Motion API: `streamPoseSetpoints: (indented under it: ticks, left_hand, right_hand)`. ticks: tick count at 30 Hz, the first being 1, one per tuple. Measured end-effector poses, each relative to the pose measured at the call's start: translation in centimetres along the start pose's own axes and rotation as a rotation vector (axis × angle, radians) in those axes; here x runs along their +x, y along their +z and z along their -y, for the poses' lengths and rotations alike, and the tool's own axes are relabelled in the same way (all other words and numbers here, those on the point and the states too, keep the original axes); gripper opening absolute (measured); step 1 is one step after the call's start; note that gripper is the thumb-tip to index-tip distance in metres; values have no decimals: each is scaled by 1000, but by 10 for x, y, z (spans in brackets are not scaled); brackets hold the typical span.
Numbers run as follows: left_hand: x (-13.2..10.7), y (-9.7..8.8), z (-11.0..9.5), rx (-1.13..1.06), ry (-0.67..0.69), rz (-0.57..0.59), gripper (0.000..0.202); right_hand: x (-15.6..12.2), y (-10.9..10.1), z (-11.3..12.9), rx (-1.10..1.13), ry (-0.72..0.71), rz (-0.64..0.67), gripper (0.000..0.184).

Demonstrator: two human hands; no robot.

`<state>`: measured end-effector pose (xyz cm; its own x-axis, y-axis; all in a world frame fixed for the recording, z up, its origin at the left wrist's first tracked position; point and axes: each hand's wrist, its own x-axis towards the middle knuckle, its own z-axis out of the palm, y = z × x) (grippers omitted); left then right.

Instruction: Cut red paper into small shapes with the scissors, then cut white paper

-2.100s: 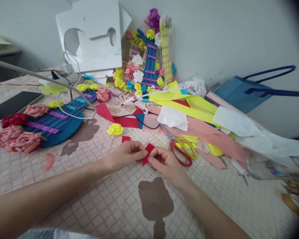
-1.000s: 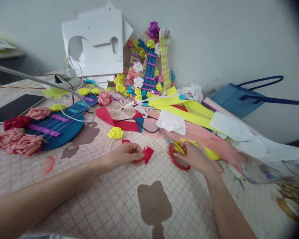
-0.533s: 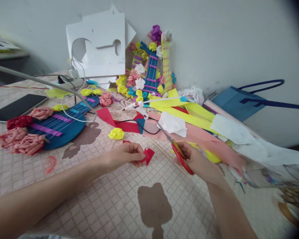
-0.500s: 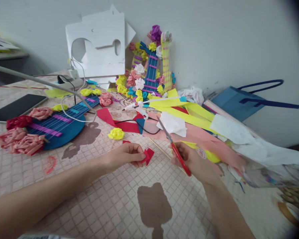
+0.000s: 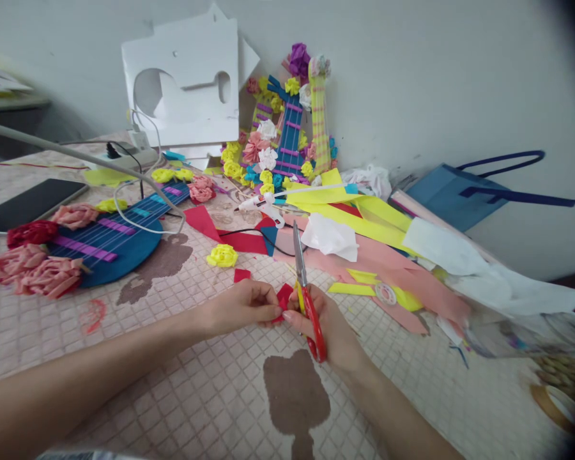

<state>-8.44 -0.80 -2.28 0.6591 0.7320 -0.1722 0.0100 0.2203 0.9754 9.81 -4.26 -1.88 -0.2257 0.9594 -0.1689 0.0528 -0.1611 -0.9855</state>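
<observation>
My left hand (image 5: 242, 308) pinches a small folded piece of red paper (image 5: 284, 296) just above the checked tablecloth (image 5: 211, 396). My right hand (image 5: 328, 329) is closed round the red and yellow handles of a pair of scissors (image 5: 306, 294). The blades point up and away from me, and they look closed. The two hands touch at the red paper, with the scissors right beside it.
A yellow paper rose (image 5: 222, 255) and a red scrap (image 5: 241, 275) lie just beyond my hands. A blue paper guitar (image 5: 110, 233) with pink roses lies left. A glue gun (image 5: 261, 203), yellow and pink paper strips (image 5: 364, 214), a blue bag (image 5: 453, 185) and a phone (image 5: 29, 201) are around.
My right hand left the red paper, picked up the scissors from the table on the right and brought them back beside the paper. My left hand kept holding the paper.
</observation>
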Motion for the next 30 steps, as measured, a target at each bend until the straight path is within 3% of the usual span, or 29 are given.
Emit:
streamPoseSetpoints:
  ticks: [9,15,19,25,30]
  left_hand:
    - [0,3,1,24,-10,-101,30]
    - [0,1,0,-26,-59,-32,28]
    - [-2,-1,-7,-70,-59,-94,25]
    - [-3,-14,-17,-86,-27,-216,22]
    - [-4,-23,-25,-178,28,-220,22]
  right_hand:
    - [-3,3,0,73,40,10,34]
    - [-1,3,-1,7,-18,-67,33]
    - [-3,2,3,-22,9,-74,40]
    - [-13,-10,3,-164,-105,105,42]
    - [-20,-14,13,-297,-63,191,30]
